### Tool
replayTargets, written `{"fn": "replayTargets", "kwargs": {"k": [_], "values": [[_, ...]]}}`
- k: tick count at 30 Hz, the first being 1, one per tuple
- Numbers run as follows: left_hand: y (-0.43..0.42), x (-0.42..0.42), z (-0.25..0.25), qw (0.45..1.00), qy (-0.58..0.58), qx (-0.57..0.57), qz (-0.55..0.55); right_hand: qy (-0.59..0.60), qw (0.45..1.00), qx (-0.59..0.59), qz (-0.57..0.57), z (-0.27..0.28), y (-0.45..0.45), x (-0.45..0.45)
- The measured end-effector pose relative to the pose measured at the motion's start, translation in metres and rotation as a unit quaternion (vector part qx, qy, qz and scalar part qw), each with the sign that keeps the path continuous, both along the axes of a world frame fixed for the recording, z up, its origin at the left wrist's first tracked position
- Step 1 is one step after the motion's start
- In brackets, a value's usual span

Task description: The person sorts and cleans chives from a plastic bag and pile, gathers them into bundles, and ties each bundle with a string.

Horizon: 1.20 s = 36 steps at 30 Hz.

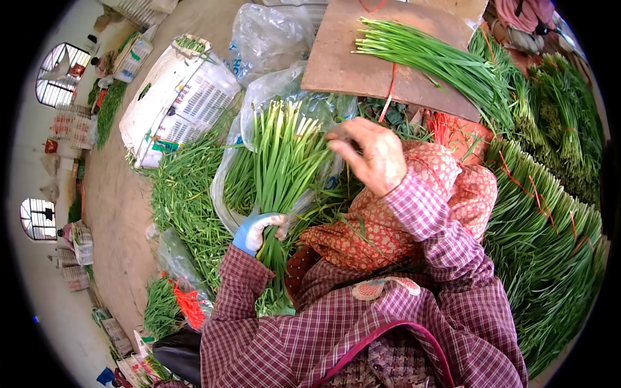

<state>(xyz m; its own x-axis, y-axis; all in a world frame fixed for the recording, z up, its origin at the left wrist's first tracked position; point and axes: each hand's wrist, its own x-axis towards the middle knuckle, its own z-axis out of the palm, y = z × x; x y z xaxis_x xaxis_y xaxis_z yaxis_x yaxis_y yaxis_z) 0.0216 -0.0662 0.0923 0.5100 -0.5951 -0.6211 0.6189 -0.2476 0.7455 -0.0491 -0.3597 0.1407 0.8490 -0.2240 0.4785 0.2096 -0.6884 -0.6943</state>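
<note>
One garlic-chive bunch (275,168) over the plastic bag (222,192), clamped in our left hand (259,231); we can't tell if our right hand (374,155) pinches anything. Likely light, bendy, bruisable: grip mid-stem, gently.

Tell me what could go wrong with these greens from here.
The left hand grips the bunch low down while its pale ends fan out, so stems might slip loose. The bag lies close around the bunch and could snag stems. The stalks on the board overhang its edge and might slide off if knocked.
</note>
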Motion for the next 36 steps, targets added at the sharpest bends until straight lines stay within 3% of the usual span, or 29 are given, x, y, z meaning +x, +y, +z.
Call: {"fn": "replayTargets", "kwargs": {"k": [2, 4, 6, 10, 13, 16, 19, 22, 24, 25, 26, 27, 28, 30, 32, 36], "values": [[-0.006, -0.002, 0.003, 0.999, -0.024, 0.004, -0.036, 0.054, 0.999, 0.009, -0.003, 0.006, 0.016, 0.006], [-0.009, -0.006, 0.005, 0.998, -0.025, 0.004, -0.061, -0.032, 0.997, -0.067, -0.013, 0.003, 0.029, 0.014], [-0.011, -0.012, 0.007, 1.0, 0.017, -0.006, 0.003, -0.086, 0.987, -0.136, -0.022, 0.005, 0.034, 0.018], [-0.017, -0.016, 0.008, 0.995, 0.062, -0.064, -0.039, -0.095, 0.986, -0.14, -0.009, -0.01, 0.033, 0.031], [-0.015, -0.017, 0.006, 0.993, 0.065, -0.079, -0.052, -0.109, 0.982, 0.148, 0.048, -0.017, 0.028, 0.037], [-0.009, -0.016, -0.006, 0.991, 0.06, -0.096, -0.066, -0.079, 0.881, 0.464, 0.053, -0.015, 0.009, 0.039], [0.004, -0.014, -0.021, 0.986, 0.05, -0.129, -0.097, -0.106, 0.855, 0.507, 0.002, -0.005, -0.027, 0.033], [0.006, -0.016, -0.018, 0.984, 0.059, -0.143, -0.088, -0.108, 0.874, 0.471, -0.047, -0.005, -0.065, 0.02], [0.004, -0.02, -0.005, 0.993, 0.028, -0.092, -0.07, 0.01, 0.961, 0.263, -0.088, -0.013, -0.085, 0.012], [0.006, -0.019, -0.008, 0.992, 0.034, -0.1, -0.073, 0.078, 0.988, 0.096, -0.091, -0.016, -0.088, 0.004], [0.007, -0.018, -0.01, 0.992, 0.034, -0.1, -0.073, 0.078, 0.988, 0.096, -0.091, -0.021, -0.085, -0.002], [0.007, -0.018, -0.011, 0.991, 0.043, -0.108, -0.069, 0.158, 0.979, -0.075, -0.106, -0.017, -0.075, -0.007], [0.007, -0.018, -0.011, 0.99, 0.052, -0.117, -0.067, 0.233, 0.934, -0.243, -0.118, -0.012, -0.065, -0.01], [0.004, -0.019, -0.009, 0.991, 0.059, -0.113, -0.05, 0.108, 0.979, -0.148, -0.085, 0.0, -0.042, -0.006], [0.004, -0.02, -0.009, 0.991, 0.066, -0.107, -0.035, -0.013, 0.987, -0.149, -0.064, 0.012, -0.012, 0.002], [-0.006, -0.022, 0.002, 0.994, 0.05, -0.086, -0.049, -0.03, 0.991, -0.128, -0.012, 0.007, 0.028, 0.018]]}}
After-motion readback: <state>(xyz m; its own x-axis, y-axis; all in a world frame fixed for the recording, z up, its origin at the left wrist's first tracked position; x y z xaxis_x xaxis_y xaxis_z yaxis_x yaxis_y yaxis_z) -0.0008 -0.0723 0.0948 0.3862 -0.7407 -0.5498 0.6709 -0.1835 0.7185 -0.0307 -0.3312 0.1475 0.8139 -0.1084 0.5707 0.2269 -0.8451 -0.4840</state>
